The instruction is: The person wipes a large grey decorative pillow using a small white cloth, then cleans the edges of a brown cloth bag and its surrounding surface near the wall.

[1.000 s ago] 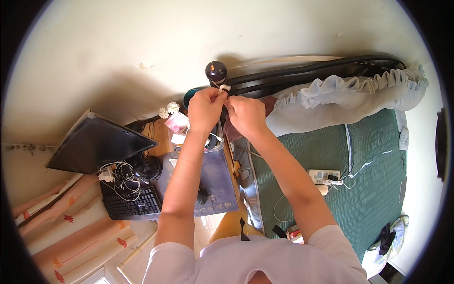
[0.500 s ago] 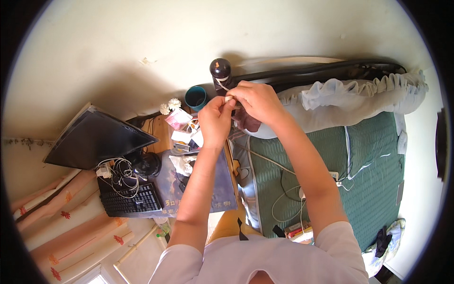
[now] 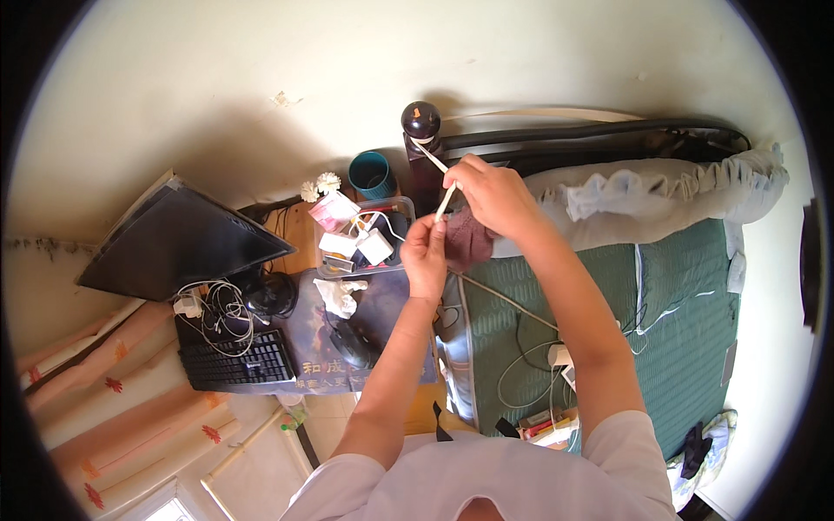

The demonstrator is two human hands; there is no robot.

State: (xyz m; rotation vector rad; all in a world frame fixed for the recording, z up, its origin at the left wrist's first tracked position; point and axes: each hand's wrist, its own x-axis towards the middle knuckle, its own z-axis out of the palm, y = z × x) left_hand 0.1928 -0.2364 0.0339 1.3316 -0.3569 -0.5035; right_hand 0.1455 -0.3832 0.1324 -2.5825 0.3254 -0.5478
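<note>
A pale cord [image 3: 432, 157] runs from the neck of a dark bedpost with a ball top [image 3: 421, 120] down toward me. My right hand [image 3: 493, 195] pinches it partway along, fingers closed. Below that, my left hand [image 3: 424, 260] grips the cord's lower part between thumb and fingers, so a short straight stretch shows between the hands. Whether the cord is knotted at the post is too small to make out. Just behind my hands hangs a maroon cloth [image 3: 469, 241], partly covered by them.
On the desk at left are a monitor [image 3: 178, 247], a keyboard [image 3: 239, 363], a mouse [image 3: 351, 344], a clear box of chargers [image 3: 376, 247] and a teal cup [image 3: 371, 176]. To the right, the bed [image 3: 556, 286] has a green quilted cover, loose cables and gathered white netting [image 3: 643, 193].
My hands have come apart; the left has moved down and right, the right a little right and down. More of the cord now shows, drawn out from the bedpost.
</note>
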